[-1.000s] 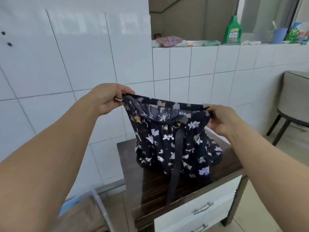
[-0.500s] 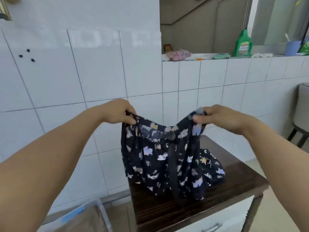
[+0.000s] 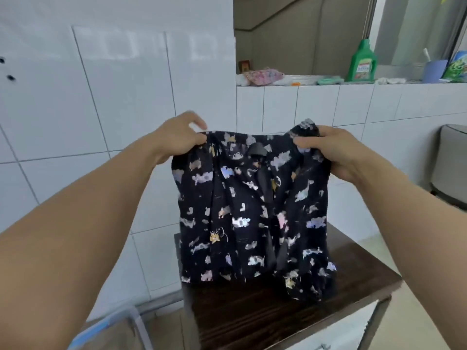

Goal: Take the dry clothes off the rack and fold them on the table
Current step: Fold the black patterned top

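Observation:
A dark navy garment [image 3: 252, 210] printed with small pale cats hangs in front of me, held up by its top edge. My left hand [image 3: 180, 137] pinches the upper left corner. My right hand [image 3: 328, 150] grips the bunched upper right corner. A dark ribbon tie dangles down the middle of the cloth. The hem brushes the dark wooden table [image 3: 252, 314], which stands against the white tiled wall. The drying rack is out of sight.
A clear plastic bin [image 3: 118, 324] sits on the floor at the lower left. A tiled ledge [image 3: 353, 92] behind holds a green detergent bottle [image 3: 362, 61], a pink cloth and a cup. A grey chair [image 3: 449, 162] stands at the right. White drawers sit under the table.
Both hands have lifted the garment higher and pulled its top edge wider, so the cloth now hangs flatter and faces me. My view has shifted down slightly toward the table.

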### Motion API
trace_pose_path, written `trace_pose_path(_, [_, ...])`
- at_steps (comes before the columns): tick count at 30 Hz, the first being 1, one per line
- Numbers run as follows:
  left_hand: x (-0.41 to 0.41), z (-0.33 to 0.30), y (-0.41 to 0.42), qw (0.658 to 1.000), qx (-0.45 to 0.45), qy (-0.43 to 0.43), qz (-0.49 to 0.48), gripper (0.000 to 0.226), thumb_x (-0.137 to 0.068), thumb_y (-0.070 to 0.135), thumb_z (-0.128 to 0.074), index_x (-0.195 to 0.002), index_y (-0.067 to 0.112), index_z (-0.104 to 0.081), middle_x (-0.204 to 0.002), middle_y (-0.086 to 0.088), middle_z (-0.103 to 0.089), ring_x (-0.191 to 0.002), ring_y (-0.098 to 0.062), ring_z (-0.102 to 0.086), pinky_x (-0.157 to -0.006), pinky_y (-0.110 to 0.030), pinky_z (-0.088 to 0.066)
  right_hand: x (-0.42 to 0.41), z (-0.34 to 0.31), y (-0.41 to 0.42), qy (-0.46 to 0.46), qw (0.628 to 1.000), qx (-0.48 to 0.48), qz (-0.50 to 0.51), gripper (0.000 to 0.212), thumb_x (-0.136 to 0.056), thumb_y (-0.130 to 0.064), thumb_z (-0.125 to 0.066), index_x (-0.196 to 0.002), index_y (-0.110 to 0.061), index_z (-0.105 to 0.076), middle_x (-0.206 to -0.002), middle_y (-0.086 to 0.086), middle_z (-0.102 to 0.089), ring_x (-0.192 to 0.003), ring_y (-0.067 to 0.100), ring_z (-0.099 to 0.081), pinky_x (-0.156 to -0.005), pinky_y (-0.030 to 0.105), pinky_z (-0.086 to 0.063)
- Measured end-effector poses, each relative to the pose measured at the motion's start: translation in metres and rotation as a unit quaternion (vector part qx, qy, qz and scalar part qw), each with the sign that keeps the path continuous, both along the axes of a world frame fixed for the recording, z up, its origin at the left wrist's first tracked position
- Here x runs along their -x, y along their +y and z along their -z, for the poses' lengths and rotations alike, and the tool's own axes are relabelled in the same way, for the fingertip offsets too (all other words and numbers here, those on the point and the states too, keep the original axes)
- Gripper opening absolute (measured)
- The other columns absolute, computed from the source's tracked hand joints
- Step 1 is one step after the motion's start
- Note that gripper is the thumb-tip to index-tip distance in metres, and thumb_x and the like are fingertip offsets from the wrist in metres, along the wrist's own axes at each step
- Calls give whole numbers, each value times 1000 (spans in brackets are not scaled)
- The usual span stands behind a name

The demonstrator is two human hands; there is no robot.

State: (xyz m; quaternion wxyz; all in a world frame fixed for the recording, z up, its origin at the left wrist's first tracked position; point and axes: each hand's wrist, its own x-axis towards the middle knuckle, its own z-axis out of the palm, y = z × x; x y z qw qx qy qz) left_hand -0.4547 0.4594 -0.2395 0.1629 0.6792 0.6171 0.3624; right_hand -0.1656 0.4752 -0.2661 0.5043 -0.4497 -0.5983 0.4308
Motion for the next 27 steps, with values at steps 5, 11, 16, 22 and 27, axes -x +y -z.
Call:
trace_pose_path(5, [-8,-14,-3,963,-70,254,62,41,-94,1,-38,-105,34,-59,-108,5,-60,-103,-21,-55,-80,-26,-37,-7,-5,-6,-285,947,14,-148,48,-79,3,-70,-108,-35,-68,-112,10,-66,-101,32,-65,-89,45,-54])
trace_pose_path(11, [-13,-2,-13,988,25,90,125,30,-94,0,-45,-101,28,-52,-102,5,-60,-79,-18,-61,-60,-21,-48,2,12,-21,-340,898,52,-274,66,-87,8,-58,-127,-45,-56,-122,-8,-65,-111,12,-63,-85,26,-53])
trace_pose_path(16, [-5,3,-12,986,39,148,59,46,-91,-7,-37,-92,24,-72,-99,6,-64,-90,-16,-59,-67,-16,-46,7,12,-30,-335,881,56,-329,50,-91,9,-52,-122,-28,-64,-116,-4,-70,-105,11,-67,-86,22,-54])
trace_pose_path(22, [2,13,-12,946,61,314,60,21,-88,11,-64,-95,28,-73,-97,4,-70,-88,-18,-67,-71,-18,-43,17,13,-35,-499,832,0,-242,26,-79,-8,-74,-98,-27,-72,-96,-3,-73,-81,20,-70,-59,23,-52])
trace_pose_path(27, [5,10,-13,948,-11,317,25,15,-83,23,-74,-96,15,-72,-90,4,-65,-82,-13,-57,-77,-24,-40,17,10,-28,-551,823,-55,-124,41,-67,-44,-82,-72,-6,-69,-67,5,-64,-64,16,-53,-61,25,-37])
